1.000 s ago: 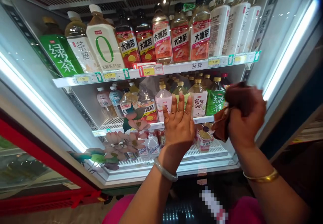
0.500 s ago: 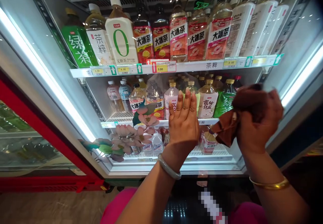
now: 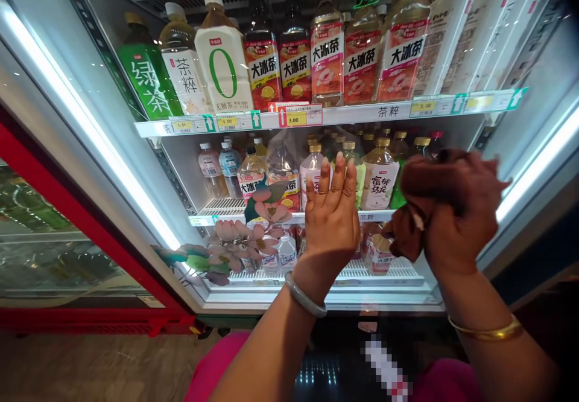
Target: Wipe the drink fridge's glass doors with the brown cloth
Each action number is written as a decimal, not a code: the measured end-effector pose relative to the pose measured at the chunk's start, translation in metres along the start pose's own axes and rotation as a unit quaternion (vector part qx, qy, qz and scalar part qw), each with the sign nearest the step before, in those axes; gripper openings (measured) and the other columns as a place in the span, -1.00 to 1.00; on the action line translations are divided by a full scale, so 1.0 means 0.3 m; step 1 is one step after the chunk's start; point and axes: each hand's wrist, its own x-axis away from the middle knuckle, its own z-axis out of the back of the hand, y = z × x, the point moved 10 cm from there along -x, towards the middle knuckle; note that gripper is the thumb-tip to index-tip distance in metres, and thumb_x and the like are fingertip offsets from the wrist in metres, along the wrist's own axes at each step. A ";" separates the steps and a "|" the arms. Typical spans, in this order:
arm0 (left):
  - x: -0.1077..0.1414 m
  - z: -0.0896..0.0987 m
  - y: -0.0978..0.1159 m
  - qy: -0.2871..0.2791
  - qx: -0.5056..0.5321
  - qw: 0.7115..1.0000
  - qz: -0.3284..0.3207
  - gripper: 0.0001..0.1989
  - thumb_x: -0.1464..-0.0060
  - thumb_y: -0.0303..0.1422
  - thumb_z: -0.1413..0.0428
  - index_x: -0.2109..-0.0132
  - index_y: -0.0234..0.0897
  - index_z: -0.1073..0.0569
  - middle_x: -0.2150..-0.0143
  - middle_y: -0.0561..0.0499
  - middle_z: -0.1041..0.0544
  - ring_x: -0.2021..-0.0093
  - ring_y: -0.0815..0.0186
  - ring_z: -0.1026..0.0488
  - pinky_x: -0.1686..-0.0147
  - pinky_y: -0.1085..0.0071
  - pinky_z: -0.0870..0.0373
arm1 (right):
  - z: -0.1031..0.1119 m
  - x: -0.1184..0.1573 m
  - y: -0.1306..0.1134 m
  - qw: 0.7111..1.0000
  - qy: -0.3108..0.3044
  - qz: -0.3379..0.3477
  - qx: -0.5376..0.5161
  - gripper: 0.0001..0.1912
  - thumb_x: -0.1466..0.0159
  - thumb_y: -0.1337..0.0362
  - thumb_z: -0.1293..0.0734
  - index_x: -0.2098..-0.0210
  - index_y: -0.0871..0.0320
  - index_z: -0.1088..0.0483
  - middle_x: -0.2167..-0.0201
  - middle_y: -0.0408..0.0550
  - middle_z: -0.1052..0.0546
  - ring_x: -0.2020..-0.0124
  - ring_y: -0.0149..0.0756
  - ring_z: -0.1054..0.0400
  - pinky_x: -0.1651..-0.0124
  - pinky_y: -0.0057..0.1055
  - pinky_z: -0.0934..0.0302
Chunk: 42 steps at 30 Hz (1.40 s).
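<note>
My left hand (image 3: pixel 332 221) lies flat with fingers stretched upward against the glass door (image 3: pixel 253 369) of a drinks fridge; a pale bangle circles its wrist. To its right, my right hand (image 3: pixel 456 227) grips a crumpled brown cloth (image 3: pixel 411 227) at the glass, partly blurred by motion. A gold bangle sits on that wrist. A flower decal (image 3: pixel 244 242) decorates the glass left of my left hand. Behind the glass, a peach-coloured bottle (image 3: pixel 379 178) shows between the hands, and a green-labelled bottle (image 3: pixel 398 188) is mostly hidden by the cloth.
Large tea bottles (image 3: pixel 221 64) line the upper shelf, whose front strip (image 3: pixel 353 115) carries price tags. Smaller bottles (image 3: pixel 287 251) stand lower down. Bright light strips run along both sides. At left is a red-framed fridge (image 3: pixel 108 239) above a brown floor (image 3: pixel 90 366).
The brown cloth and my right hand have shifted slightly left, and the cloth's folds have changed. The view has shifted a little, while my left hand remains flat on the glass.
</note>
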 end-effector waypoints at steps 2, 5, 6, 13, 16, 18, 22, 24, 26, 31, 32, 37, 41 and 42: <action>0.005 0.002 -0.006 -0.003 0.000 1.000 -0.001 -0.34 -0.34 -0.46 0.09 -0.54 -0.40 -0.04 -0.59 -0.12 -0.02 -0.62 0.21 0.39 -0.58 0.03 0.41 | 0.039 -0.003 0.014 0.997 0.070 -0.035 0.010 -0.33 -0.31 0.46 -0.27 -0.38 -0.07 -0.34 -0.41 -0.02 -0.34 -0.51 0.14 -0.07 -0.51 0.35 0.13; 0.012 0.005 -0.013 0.005 0.010 1.000 -0.012 -0.34 -0.34 -0.46 0.08 -0.53 -0.41 -0.06 -0.59 -0.13 -0.04 -0.62 0.22 0.38 -0.58 0.07 0.45 | -0.062 0.028 -0.122 1.000 0.002 0.014 -0.004 -0.37 -0.33 0.43 -0.30 -0.35 -0.12 -0.37 -0.42 -0.07 -0.34 -0.52 0.16 -0.04 -0.51 0.39 0.16; 0.014 0.010 -0.016 0.014 0.017 1.000 -0.015 -0.34 -0.34 -0.47 0.09 -0.53 -0.41 -0.05 -0.58 -0.13 -0.05 -0.62 0.23 0.37 -0.58 0.08 0.44 | -0.109 0.049 -0.184 0.998 -0.036 0.047 -0.016 -0.36 -0.34 0.43 -0.30 -0.37 -0.12 -0.34 -0.43 -0.06 -0.33 -0.53 0.15 -0.03 -0.51 0.40 0.14; 0.023 0.027 -0.044 0.007 0.017 1.000 -0.024 -0.23 -0.28 -0.51 0.06 -0.57 -0.36 0.09 -0.59 -0.14 -0.03 -0.62 0.20 0.29 -0.59 0.05 0.28 | -0.123 0.066 -0.224 0.986 -0.064 0.154 0.005 -0.40 -0.34 0.36 -0.41 -0.33 -0.13 -0.36 -0.36 -0.03 -0.43 -0.43 0.09 -0.24 -0.51 0.28 0.02; 0.024 0.033 -0.054 0.002 -0.007 1.000 -0.022 -0.22 -0.28 -0.49 0.02 -0.57 -0.33 0.07 -0.58 -0.09 -0.05 -0.62 0.20 0.27 -0.59 0.03 0.37 | -0.046 0.011 -0.115 0.998 0.012 0.061 0.022 -0.38 -0.33 0.38 -0.39 -0.33 -0.18 -0.37 -0.40 -0.07 -0.38 -0.45 0.14 -0.20 -0.50 0.27 -0.02; 0.024 0.034 -0.058 0.003 -0.017 1.000 -0.019 -0.21 -0.27 -0.49 0.01 -0.57 -0.32 0.06 -0.58 -0.06 -0.05 -0.62 0.18 0.26 -0.59 0.01 0.39 | -0.051 0.024 -0.109 0.999 0.024 0.019 0.017 -0.34 -0.35 0.41 -0.33 -0.39 -0.16 -0.30 -0.42 -0.05 -0.33 -0.47 0.15 -0.15 -0.50 0.30 -0.01; 0.028 0.031 -0.065 -0.002 -0.028 1.000 -0.008 -0.14 -0.22 -0.54 0.01 -0.58 -0.28 0.14 -0.57 -0.07 -0.06 -0.61 0.14 0.18 -0.59 -0.04 0.24 | -0.192 0.151 -0.267 0.986 -0.088 0.138 -0.026 -0.24 -0.32 0.41 -0.30 -0.49 -0.01 -0.14 -0.44 0.05 -0.30 -0.50 0.13 -0.10 -0.50 0.32 -0.04; 0.035 0.042 -0.078 0.004 -0.037 0.999 0.003 -0.12 -0.21 -0.58 0.03 -0.58 -0.26 0.19 -0.55 -0.09 -0.11 -0.59 0.15 0.09 -0.58 -0.04 0.13 | -0.213 0.200 -0.295 0.976 -0.104 0.190 -0.029 -0.21 -0.31 0.41 -0.31 -0.50 0.04 -0.13 -0.38 0.06 -0.39 -0.46 0.08 -0.19 -0.51 0.26 -0.07; 0.045 0.055 -0.092 0.012 -0.050 0.999 0.005 -0.13 -0.22 -0.60 0.04 -0.58 -0.24 0.18 -0.53 -0.11 -0.16 -0.58 0.16 0.02 -0.57 -0.03 0.03 | -0.196 0.188 -0.250 0.977 -0.101 0.185 -0.022 -0.24 -0.32 0.38 -0.32 -0.47 -0.07 -0.18 -0.37 -0.02 -0.40 -0.41 0.09 -0.27 -0.47 0.27 -0.15; 0.002 0.079 -0.085 0.070 -0.073 0.995 -0.023 -0.21 -0.25 -0.58 -0.01 -0.56 -0.22 0.00 -0.50 -0.03 -0.22 -0.58 0.25 0.08 -0.59 0.13 0.21 | -0.071 -0.022 -0.069 0.999 0.037 -0.015 -0.008 -0.34 -0.37 0.22 -0.28 -0.41 -0.41 -0.21 -0.38 -0.20 -0.38 -0.41 0.22 -0.25 -0.41 0.44 -0.17; -0.026 0.082 -0.073 0.084 -0.076 0.993 -0.032 -0.22 -0.26 -0.57 -0.01 -0.55 -0.22 -0.02 -0.50 -0.02 -0.23 -0.59 0.26 0.08 -0.60 0.15 0.26 | -0.074 -0.060 -0.085 0.998 0.051 -0.027 -0.010 -0.35 -0.38 0.23 -0.27 -0.41 -0.38 -0.21 -0.38 -0.16 -0.38 -0.42 0.22 -0.23 -0.41 0.49 -0.12; -0.181 0.090 -0.022 0.112 -0.079 0.989 -0.059 -0.23 -0.27 -0.56 0.02 -0.56 -0.30 0.02 -0.52 -0.07 -0.18 -0.59 0.23 0.08 -0.60 0.11 0.22 | -0.192 -0.115 -0.291 0.997 -0.001 0.063 -0.044 -0.29 -0.41 0.38 -0.26 -0.50 -0.04 -0.10 -0.37 0.08 -0.38 -0.45 0.07 -0.19 -0.36 0.38 -0.22; -0.192 0.097 -0.027 0.112 -0.078 0.988 -0.073 -0.24 -0.26 -0.56 0.02 -0.55 -0.31 0.00 -0.52 -0.07 -0.19 -0.59 0.24 0.09 -0.60 0.12 0.23 | -0.180 -0.058 -0.288 0.978 -0.074 0.191 -0.032 -0.28 -0.39 0.45 -0.25 -0.49 -0.01 -0.13 -0.37 0.05 -0.41 -0.44 -0.08 -0.24 -0.35 0.07 -0.33; -0.191 0.090 -0.020 0.103 -0.078 0.988 -0.090 -0.26 -0.27 -0.54 0.00 -0.55 -0.30 -0.04 -0.51 -0.05 -0.20 -0.59 0.26 0.09 -0.60 0.15 0.27 | -0.164 -0.063 -0.261 0.972 -0.090 0.216 -0.022 -0.31 -0.38 0.43 -0.27 -0.46 -0.05 -0.18 -0.36 0.02 -0.42 -0.43 -0.06 -0.26 -0.40 0.10 -0.28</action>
